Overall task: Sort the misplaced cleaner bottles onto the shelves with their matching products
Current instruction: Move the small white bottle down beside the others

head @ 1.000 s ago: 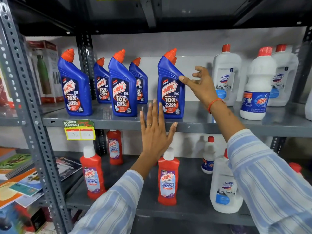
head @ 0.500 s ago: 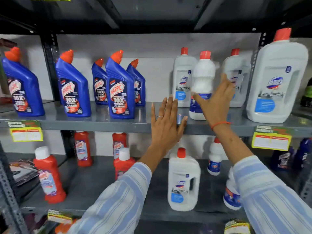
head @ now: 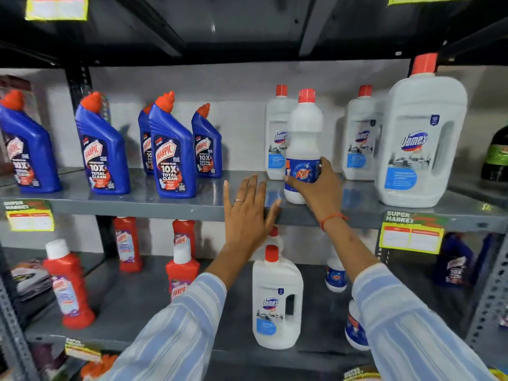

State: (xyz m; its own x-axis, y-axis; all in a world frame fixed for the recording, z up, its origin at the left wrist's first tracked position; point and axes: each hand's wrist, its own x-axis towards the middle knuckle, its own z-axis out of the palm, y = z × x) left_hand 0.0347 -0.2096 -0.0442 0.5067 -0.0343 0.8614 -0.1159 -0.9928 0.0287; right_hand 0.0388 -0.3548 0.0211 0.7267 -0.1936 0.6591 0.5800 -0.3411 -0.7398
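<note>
My right hand [head: 319,188] wraps the lower part of a white Rin bottle [head: 303,127] with a red cap, which stands upright on the upper grey shelf [head: 209,207] among white Domex bottles [head: 420,138]. My left hand [head: 247,215] rests flat, fingers spread, against the front edge of that shelf. Several blue Harpic bottles [head: 171,152] stand to the left on the same shelf. On the lower shelf [head: 137,298] stand red Harpic bottles [head: 68,284], a white Domex bottle [head: 276,301] and small Rin bottles [head: 335,276].
A dark green bottle [head: 497,155] stands at the far right of the upper shelf. Price tags [head: 411,233] hang on the shelf edge. A blue Harpic bottle [head: 455,262] sits lower right. Perforated metal uprights [head: 492,298] frame the shelves; magazines [head: 30,279] lie lower left.
The view has swung right. My right hand moved from the blue Harpic bottle across to the white Rin bottle and closed around it. My left hand stayed on the shelf edge.
</note>
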